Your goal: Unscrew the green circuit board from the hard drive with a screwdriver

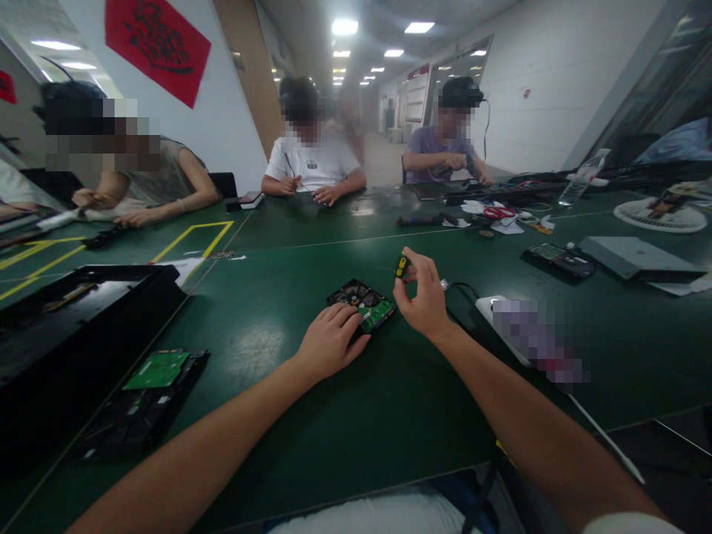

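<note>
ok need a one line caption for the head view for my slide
Left hand steadies a hard drive on the green table while the right hand holds a yellow-handled screwdriver.

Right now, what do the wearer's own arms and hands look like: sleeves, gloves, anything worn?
Both forearms are bare up to the frame's lower edge, with no sleeves showing. The left hand and right hand are ungloved, and no watch, ring or wristband is visible on either. A strip of white clothing shows at the bottom edge, between the arms.
</note>
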The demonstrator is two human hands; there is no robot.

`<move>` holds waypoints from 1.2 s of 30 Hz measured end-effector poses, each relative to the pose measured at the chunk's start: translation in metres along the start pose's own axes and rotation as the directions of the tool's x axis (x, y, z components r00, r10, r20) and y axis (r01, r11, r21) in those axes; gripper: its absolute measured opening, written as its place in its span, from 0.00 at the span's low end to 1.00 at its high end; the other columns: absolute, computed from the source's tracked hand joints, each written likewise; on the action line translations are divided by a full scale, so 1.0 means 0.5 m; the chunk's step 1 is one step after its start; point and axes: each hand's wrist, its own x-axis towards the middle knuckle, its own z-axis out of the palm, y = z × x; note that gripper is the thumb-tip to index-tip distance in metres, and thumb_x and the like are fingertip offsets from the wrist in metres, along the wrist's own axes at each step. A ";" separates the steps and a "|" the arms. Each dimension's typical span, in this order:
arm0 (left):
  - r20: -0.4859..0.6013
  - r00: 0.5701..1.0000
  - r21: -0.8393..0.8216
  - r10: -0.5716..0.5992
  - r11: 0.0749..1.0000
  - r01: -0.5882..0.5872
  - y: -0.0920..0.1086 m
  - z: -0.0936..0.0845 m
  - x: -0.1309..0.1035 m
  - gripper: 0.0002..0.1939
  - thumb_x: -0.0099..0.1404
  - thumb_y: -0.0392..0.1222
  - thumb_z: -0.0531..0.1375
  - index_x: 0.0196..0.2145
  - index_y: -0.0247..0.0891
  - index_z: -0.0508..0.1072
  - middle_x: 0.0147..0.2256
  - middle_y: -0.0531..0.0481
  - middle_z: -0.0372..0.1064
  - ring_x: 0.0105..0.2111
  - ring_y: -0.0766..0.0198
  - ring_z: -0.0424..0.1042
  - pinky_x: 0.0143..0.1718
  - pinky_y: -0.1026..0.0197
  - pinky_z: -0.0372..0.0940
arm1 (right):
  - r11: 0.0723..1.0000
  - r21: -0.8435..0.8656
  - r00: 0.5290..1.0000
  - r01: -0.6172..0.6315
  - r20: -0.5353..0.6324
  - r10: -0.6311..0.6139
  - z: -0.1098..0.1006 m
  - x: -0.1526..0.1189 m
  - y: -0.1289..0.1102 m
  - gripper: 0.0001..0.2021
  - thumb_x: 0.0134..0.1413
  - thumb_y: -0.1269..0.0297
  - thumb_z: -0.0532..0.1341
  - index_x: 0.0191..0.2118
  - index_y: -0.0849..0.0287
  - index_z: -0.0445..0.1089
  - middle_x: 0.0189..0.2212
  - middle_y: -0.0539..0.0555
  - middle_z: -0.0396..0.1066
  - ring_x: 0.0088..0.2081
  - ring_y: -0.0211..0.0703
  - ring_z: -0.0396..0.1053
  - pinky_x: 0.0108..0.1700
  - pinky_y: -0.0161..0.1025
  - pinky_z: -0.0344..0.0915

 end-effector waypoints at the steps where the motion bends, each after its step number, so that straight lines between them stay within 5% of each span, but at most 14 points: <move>1: 0.001 1.000 0.000 0.002 1.000 -0.002 0.000 0.000 0.000 0.18 0.74 0.50 0.59 0.54 0.38 0.75 0.54 0.38 0.74 0.57 0.45 0.71 0.57 0.42 0.69 | 1.000 0.003 1.000 -0.004 -0.003 0.004 0.001 -0.001 0.001 0.31 0.65 0.68 0.59 0.71 0.48 0.54 0.58 0.61 0.63 0.45 0.48 0.73 0.46 0.51 0.80; 8: -0.013 1.000 -0.012 0.021 1.000 -0.021 0.001 0.000 0.000 0.18 0.73 0.50 0.60 0.55 0.39 0.76 0.54 0.38 0.75 0.57 0.45 0.72 0.58 0.40 0.70 | 1.000 -0.012 0.999 -0.028 -0.028 0.027 0.005 -0.002 0.005 0.31 0.64 0.64 0.63 0.69 0.48 0.54 0.57 0.60 0.64 0.39 0.43 0.72 0.40 0.47 0.80; 29: -0.038 0.999 0.006 0.037 0.999 -0.037 0.004 -0.003 0.000 0.14 0.75 0.47 0.58 0.51 0.38 0.76 0.50 0.40 0.78 0.53 0.48 0.74 0.54 0.45 0.70 | 1.000 0.015 1.000 -0.022 0.004 0.022 0.000 -0.002 -0.004 0.32 0.65 0.66 0.60 0.71 0.47 0.53 0.58 0.60 0.63 0.44 0.47 0.73 0.46 0.49 0.80; 36: -0.039 0.999 0.036 0.035 0.999 -0.034 0.004 -0.004 0.000 0.13 0.75 0.47 0.57 0.49 0.38 0.77 0.46 0.40 0.76 0.48 0.51 0.74 0.49 0.48 0.71 | 1.000 0.003 1.000 -0.023 -0.008 0.023 0.001 -0.001 0.000 0.31 0.65 0.65 0.62 0.70 0.47 0.55 0.56 0.60 0.64 0.40 0.44 0.73 0.40 0.47 0.79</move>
